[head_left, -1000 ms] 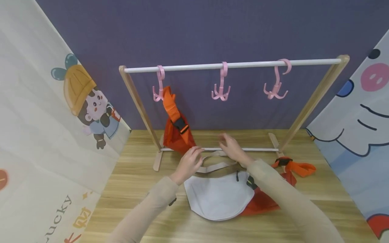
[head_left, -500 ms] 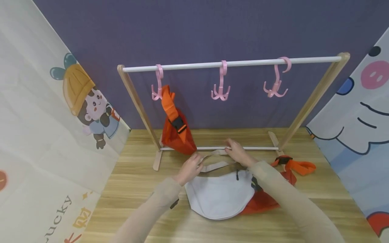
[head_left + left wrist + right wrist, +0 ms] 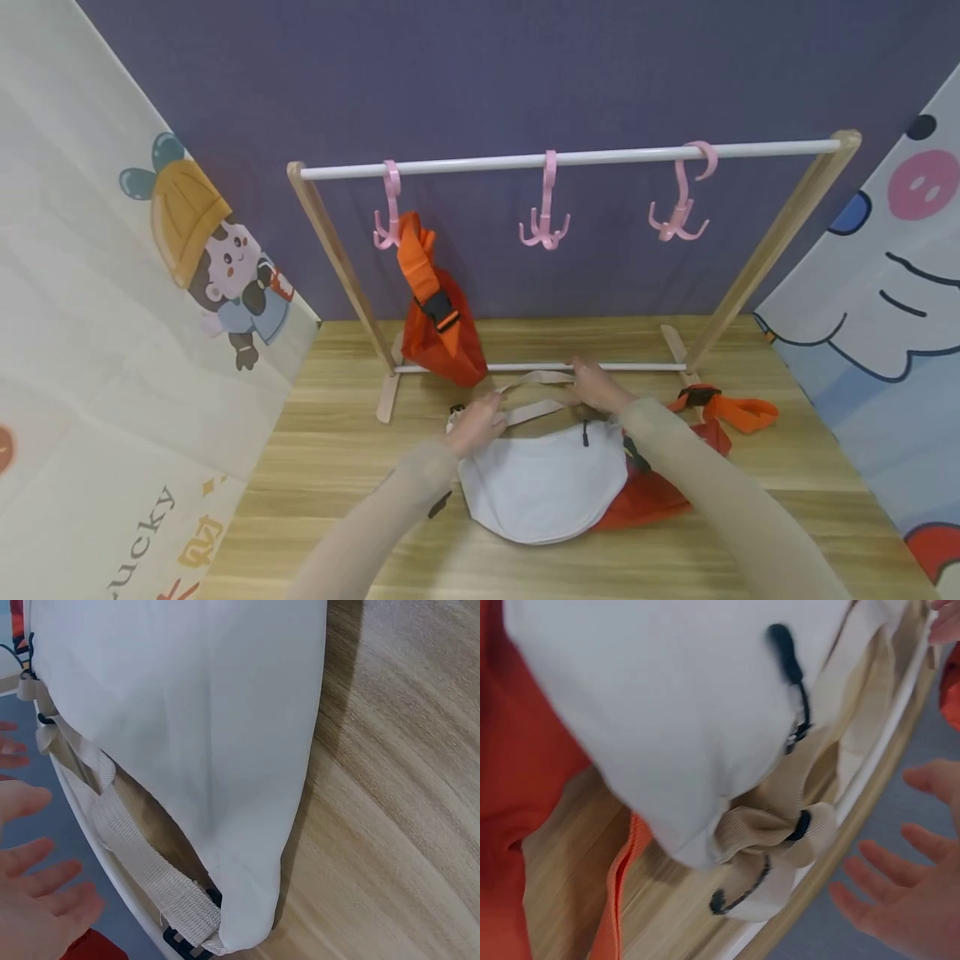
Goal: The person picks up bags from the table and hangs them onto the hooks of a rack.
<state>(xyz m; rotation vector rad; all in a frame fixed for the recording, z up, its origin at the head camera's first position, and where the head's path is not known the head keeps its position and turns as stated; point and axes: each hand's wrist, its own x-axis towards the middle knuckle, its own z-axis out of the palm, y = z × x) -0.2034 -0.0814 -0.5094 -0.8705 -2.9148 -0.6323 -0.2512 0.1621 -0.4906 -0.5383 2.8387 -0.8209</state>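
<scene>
A white waist bag [image 3: 543, 483] lies on the wooden surface, its pale strap [image 3: 534, 411] looped behind it. At the strap's left part is my left hand [image 3: 478, 425]; the left wrist view shows that hand [image 3: 41, 892] with fingers extended beside the webbing [image 3: 142, 855]. My right hand [image 3: 598, 388] is by the strap's right part, and in the right wrist view its fingers [image 3: 889, 862] are spread, holding nothing. The bag's bunched strap end [image 3: 761, 832] and black zipper pull [image 3: 784, 652] show there too. Whether either hand touches the strap is unclear.
A rack with a white top bar [image 3: 480, 164] stands behind, carrying three pink hooks. An orange-red bag [image 3: 450, 337] hangs at the left hook [image 3: 392, 208]. Another red bag [image 3: 648, 500] lies partly under the white bag, its orange strap [image 3: 742, 415] to the right.
Both hands have come down to the strap; the left moved nearer the white bag, the right moved rightward. The white bag has barely moved.
</scene>
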